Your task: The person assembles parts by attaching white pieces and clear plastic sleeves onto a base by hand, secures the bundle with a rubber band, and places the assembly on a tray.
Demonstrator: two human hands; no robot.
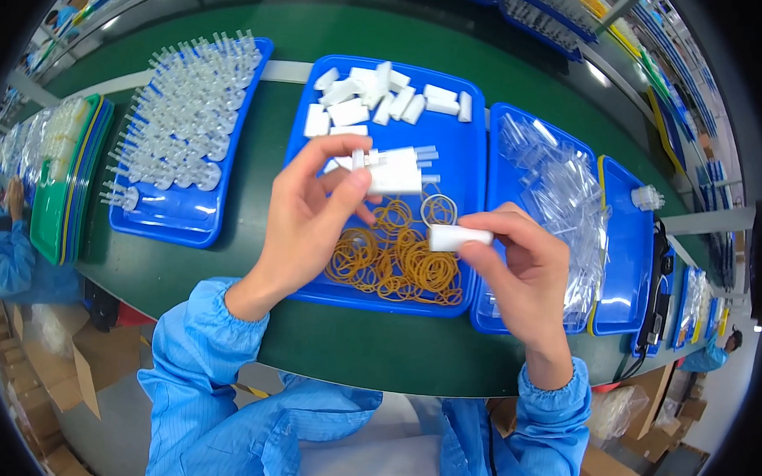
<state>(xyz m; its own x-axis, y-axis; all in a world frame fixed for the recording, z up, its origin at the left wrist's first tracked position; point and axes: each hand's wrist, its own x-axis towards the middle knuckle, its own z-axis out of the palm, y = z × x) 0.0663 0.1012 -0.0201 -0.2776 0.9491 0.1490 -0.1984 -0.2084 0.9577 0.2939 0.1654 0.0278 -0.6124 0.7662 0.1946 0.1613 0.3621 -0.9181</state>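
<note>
My left hand (314,214) pinches a white block (400,181) with clear plastic tubes sticking out of its right side. A small clear piece shows by its fingertips. To the right, my right hand (529,266) grips a second white block (459,238) between thumb and fingers. A pale loop (439,210) shows just above that block; whether the hand holds it I cannot tell. Both hands are over a blue tray (465,157), where loose white blocks (387,94) lie at the far end and tan rubber bands (435,274) at the near end.
On the left stands a blue tray (165,218) full of clear pronged plastic parts (182,119). At right, another blue tray (492,315) holds clear plastic pieces (561,195), beside a further tray (626,283) with one clear part. Green trays (48,223) are stacked far left, near a co-worker's sleeve (6,260).
</note>
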